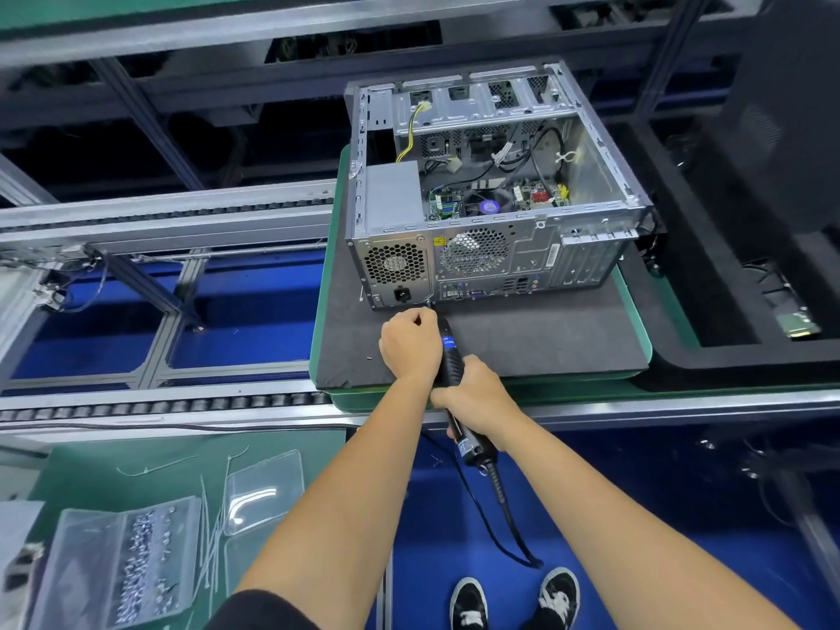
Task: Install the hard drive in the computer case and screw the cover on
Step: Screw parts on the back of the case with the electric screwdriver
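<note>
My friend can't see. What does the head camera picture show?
Two hands hold a black electric screwdriver against the lower back edge of an open computer case on a dark mat. The left hand steadies its front; the right hand grips the handle.

Silver computer case (495, 252) on black mat (522, 347), green tray (323, 284)

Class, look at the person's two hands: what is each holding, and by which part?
Both hold the electric screwdriver. The left hand grips its front end near the bit, at the computer case; the right hand grips the rear of the handle, near the cable.
</note>
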Tool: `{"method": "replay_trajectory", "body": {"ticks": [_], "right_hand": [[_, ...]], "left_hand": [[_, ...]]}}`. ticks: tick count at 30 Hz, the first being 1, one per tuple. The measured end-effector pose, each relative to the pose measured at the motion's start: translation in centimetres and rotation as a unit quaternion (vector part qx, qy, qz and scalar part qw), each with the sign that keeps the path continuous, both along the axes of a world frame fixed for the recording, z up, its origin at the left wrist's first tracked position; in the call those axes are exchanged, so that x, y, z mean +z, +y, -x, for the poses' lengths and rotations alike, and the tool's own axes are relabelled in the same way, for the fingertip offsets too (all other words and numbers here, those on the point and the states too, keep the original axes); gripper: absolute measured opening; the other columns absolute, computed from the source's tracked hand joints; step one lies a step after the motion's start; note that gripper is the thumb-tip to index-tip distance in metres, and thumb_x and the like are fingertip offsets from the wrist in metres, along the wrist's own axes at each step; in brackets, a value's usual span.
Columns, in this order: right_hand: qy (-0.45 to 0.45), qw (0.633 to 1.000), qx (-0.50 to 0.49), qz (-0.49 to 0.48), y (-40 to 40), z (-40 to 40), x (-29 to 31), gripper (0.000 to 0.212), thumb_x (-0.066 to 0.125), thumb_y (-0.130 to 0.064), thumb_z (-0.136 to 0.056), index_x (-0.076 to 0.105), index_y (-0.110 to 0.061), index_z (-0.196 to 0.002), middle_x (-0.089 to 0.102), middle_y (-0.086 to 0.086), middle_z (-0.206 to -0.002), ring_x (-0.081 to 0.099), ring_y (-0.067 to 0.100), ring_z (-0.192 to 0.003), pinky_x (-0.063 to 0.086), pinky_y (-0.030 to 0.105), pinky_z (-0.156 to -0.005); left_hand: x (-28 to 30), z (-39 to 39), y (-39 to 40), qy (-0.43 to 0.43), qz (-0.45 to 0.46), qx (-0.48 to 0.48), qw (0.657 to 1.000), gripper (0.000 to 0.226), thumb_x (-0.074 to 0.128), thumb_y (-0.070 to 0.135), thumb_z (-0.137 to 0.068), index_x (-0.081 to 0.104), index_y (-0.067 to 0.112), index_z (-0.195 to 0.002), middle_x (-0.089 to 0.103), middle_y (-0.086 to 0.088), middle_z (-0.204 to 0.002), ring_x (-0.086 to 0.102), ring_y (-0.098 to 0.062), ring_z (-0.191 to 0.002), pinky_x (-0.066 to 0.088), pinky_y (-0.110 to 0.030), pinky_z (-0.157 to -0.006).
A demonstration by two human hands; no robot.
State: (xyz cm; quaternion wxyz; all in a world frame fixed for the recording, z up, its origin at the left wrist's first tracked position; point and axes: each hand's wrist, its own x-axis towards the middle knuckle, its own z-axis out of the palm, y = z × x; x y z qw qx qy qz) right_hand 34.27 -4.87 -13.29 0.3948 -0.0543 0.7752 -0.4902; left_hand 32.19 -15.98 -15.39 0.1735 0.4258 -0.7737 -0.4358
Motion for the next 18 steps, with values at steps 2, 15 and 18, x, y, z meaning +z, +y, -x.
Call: {"method": "replay_trajectory", "body": {"ticks": [2,15,18], "right_hand": [[0.01,1.0,0.007,-0.01,-0.1,0.1,0.0,0.037,0.071,-0.009,-0.074,0.044,-0.014,-0.099,0.061,0.014,-0.097,0.059,0.024,-0.063,0.051,0.032,-0.054],[0.018,0.999,0.029,-0.027,1.9,0.2,0.6,0.042,0.076,-0.02,-0.069,0.046,-0.016,-0.098,0.059,0.011,-0.093,0.057,0.023,-0.067,0.052,0.032,-0.058],[-0.002,1.0,0.023,-0.003,3.3,0.1,0.8,0.044,0.08,-0.024,-0.07,0.048,-0.015,-0.098,0.058,0.011,-0.09,0.056,0.024,-0.066,0.052,0.036,-0.06]], "left_hand": [[0.0,0.0,0.0,0.002,0.002,0.0,1.0,0.034,0.05,0.026,-0.087,0.057,0.013,-0.056,0.059,-0.004,-0.065,0.056,-0.029,-0.075,0.046,-0.037,-0.065],[0.5,1.0,-0.5,-0.03,-0.018,-0.001,0.999,0.026,0.053,0.018,-0.084,0.059,0.016,-0.059,0.064,-0.008,-0.069,0.054,-0.028,-0.065,0.044,-0.032,-0.06],[0.7,1.5,-0.4,-0.028,-0.042,0.012,0.999,0.035,0.055,0.015,-0.082,0.051,0.014,-0.048,0.05,-0.002,-0.051,0.044,-0.025,-0.054,0.037,-0.03,-0.054]]}}
